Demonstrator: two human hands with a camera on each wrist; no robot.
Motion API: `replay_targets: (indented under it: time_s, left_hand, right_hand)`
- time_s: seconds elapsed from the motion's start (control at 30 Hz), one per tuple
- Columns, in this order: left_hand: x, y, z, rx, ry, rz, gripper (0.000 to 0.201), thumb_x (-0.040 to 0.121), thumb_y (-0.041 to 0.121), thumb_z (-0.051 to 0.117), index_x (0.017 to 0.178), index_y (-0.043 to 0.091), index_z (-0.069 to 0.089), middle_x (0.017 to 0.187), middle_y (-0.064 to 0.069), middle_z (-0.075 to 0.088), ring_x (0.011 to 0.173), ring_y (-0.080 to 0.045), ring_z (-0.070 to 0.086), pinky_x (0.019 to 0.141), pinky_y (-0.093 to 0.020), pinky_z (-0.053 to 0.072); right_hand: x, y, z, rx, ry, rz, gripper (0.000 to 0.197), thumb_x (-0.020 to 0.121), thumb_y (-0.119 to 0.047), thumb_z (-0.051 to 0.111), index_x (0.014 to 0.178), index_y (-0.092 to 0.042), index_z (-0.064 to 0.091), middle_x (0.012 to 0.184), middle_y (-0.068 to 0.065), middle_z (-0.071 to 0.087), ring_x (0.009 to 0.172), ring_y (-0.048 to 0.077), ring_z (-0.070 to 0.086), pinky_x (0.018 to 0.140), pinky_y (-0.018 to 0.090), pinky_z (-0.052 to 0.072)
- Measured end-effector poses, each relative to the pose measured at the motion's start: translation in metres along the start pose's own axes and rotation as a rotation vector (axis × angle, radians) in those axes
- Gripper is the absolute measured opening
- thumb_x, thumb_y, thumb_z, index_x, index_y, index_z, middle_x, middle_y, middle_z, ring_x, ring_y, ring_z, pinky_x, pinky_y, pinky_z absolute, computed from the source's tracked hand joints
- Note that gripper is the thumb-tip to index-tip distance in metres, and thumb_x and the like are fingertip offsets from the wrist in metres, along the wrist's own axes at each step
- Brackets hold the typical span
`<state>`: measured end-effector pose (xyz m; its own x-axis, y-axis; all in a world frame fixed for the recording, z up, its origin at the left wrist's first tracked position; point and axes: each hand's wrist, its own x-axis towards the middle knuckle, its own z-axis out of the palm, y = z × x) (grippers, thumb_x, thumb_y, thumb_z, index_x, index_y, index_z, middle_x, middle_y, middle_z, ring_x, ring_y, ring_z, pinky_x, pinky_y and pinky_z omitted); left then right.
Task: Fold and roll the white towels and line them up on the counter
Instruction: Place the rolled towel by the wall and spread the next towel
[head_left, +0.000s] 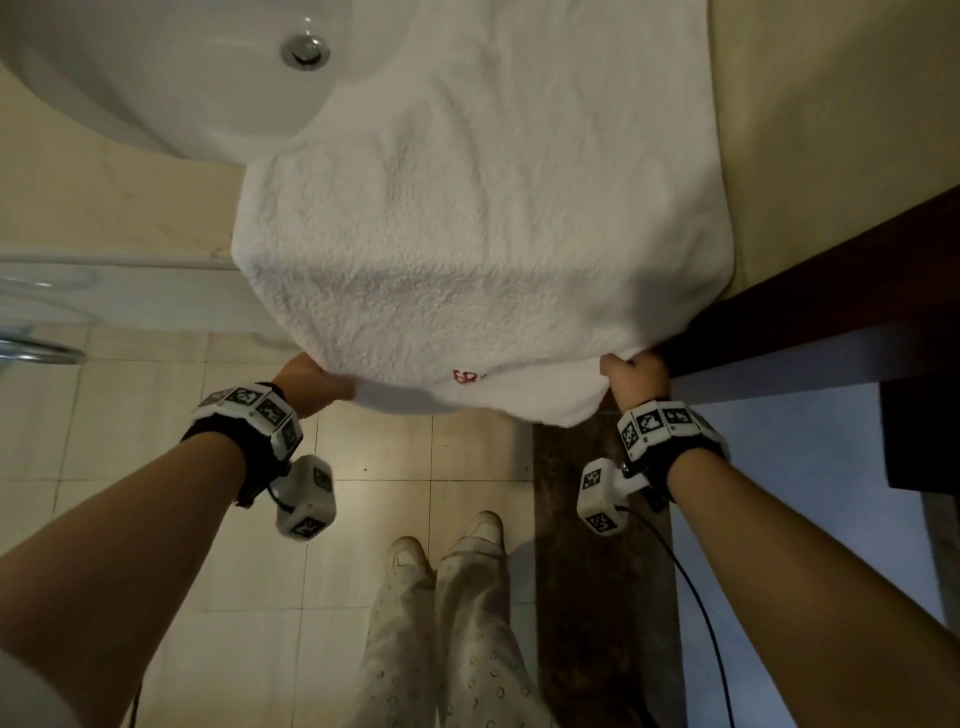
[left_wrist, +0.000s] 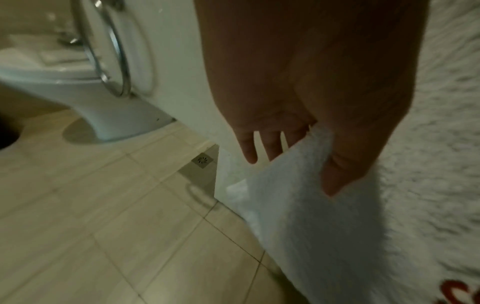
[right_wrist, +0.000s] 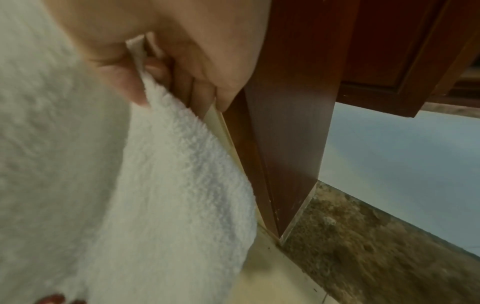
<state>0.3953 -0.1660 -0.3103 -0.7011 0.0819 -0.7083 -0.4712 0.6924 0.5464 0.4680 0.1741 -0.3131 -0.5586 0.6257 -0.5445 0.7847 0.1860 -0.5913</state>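
Note:
A large white towel lies spread over the beige counter, covering part of the sink, and its near end hangs over the counter's front edge. Small red stitching shows near the hanging hem. My left hand pinches the hem's left corner between thumb and fingers, with the white towel draping below. At the hem's other corner my right hand grips the white towel, thumb on one side and the fingers curled behind.
A white sink basin with a metal drain sits at the counter's back left. A dark wooden door frame stands close to my right hand. Below are floor tiles, a stone threshold, my shoes, and a toilet left.

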Motion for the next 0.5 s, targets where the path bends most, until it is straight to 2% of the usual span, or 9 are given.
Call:
replay_targets:
  time_s: [0.07, 0.13, 0.2, 0.27, 0.33, 0.4, 0.43, 0.5]
  left_hand:
    - [-0.009, 0.003, -0.013, 0.068, -0.07, 0.008, 0.069, 0.076, 0.016, 0.072, 0.137, 0.004, 0.042, 0.137, -0.018, 0.048, 0.126, -0.033, 0.045, 0.106, -0.04, 0.036]
    - [-0.023, 0.012, -0.03, 0.128, -0.08, -0.004, 0.066, 0.075, 0.032, 0.069, 0.129, 0.001, 0.048, 0.13, -0.019, 0.053, 0.119, -0.034, 0.05, 0.103, -0.042, 0.039]
    - [-0.034, 0.028, -0.051, 0.174, -0.096, 0.001, 0.077, 0.06, 0.049, 0.063, 0.116, -0.003, 0.054, 0.12, -0.018, 0.056, 0.109, -0.031, 0.053, 0.097, -0.042, 0.042]
    - [-0.049, 0.048, -0.07, 0.127, -0.146, 0.076, 0.089, 0.045, 0.055, 0.064, 0.113, -0.003, 0.057, 0.118, -0.016, 0.058, 0.108, -0.029, 0.054, 0.1, -0.043, 0.042]
    - [-0.064, 0.075, -0.089, 0.026, -0.184, 0.131, 0.095, 0.039, 0.05, 0.067, 0.118, -0.001, 0.059, 0.12, -0.014, 0.061, 0.112, -0.031, 0.056, 0.105, -0.046, 0.04]
    - [-0.083, 0.11, -0.109, -0.016, -0.155, 0.155, 0.079, 0.049, 0.04, 0.074, 0.117, 0.002, 0.06, 0.119, -0.015, 0.063, 0.11, -0.031, 0.058, 0.105, -0.046, 0.041]
    - [-0.091, 0.126, -0.118, -0.06, -0.113, 0.173, 0.063, 0.06, 0.032, 0.076, 0.115, 0.003, 0.061, 0.117, -0.015, 0.064, 0.108, -0.032, 0.06, 0.103, -0.044, 0.042]
    - [-0.093, 0.154, -0.136, -0.209, 0.023, 0.245, 0.037, 0.076, 0.019, 0.071, 0.108, 0.004, 0.063, 0.111, -0.018, 0.066, 0.103, -0.034, 0.062, 0.096, -0.042, 0.047]
  right_hand:
    - [-0.014, -0.008, -0.01, 0.064, -0.036, -0.004, 0.011, 0.082, -0.003, 0.055, 0.073, 0.003, 0.05, 0.078, 0.012, 0.051, 0.078, 0.022, 0.046, 0.068, 0.028, 0.035]
    - [-0.024, -0.018, -0.023, 0.143, -0.066, -0.034, 0.022, 0.082, 0.004, 0.053, 0.064, 0.0, 0.039, 0.069, 0.009, 0.042, 0.076, 0.021, 0.039, 0.059, 0.028, 0.032]
    - [-0.034, -0.033, -0.039, 0.158, -0.094, -0.08, 0.027, 0.082, 0.006, 0.051, 0.062, -0.003, 0.036, 0.068, 0.007, 0.039, 0.078, 0.02, 0.039, 0.057, 0.027, 0.03]
    - [-0.044, -0.053, -0.057, 0.111, -0.101, -0.16, 0.025, 0.082, 0.005, 0.053, 0.064, -0.003, 0.039, 0.069, 0.007, 0.039, 0.077, 0.019, 0.038, 0.058, 0.026, 0.03]
    - [-0.052, -0.079, -0.075, 0.059, -0.095, -0.252, 0.029, 0.081, 0.005, 0.055, 0.059, -0.005, 0.038, 0.061, 0.004, 0.034, 0.067, 0.019, 0.036, 0.049, 0.017, 0.027]
    - [-0.059, -0.111, -0.092, 0.098, -0.045, -0.308, 0.029, 0.081, 0.004, 0.056, 0.058, -0.006, 0.041, 0.059, 0.004, 0.036, 0.067, 0.02, 0.037, 0.047, 0.014, 0.029]
    - [-0.062, -0.128, -0.1, 0.168, -0.01, -0.306, 0.028, 0.081, 0.003, 0.058, 0.06, -0.008, 0.043, 0.062, 0.005, 0.041, 0.072, 0.019, 0.04, 0.05, 0.014, 0.031]
    - [-0.061, -0.159, -0.115, 0.312, 0.075, -0.299, 0.022, 0.082, -0.005, 0.062, 0.066, -0.014, 0.05, 0.075, 0.005, 0.051, 0.081, 0.017, 0.047, 0.064, 0.022, 0.038]
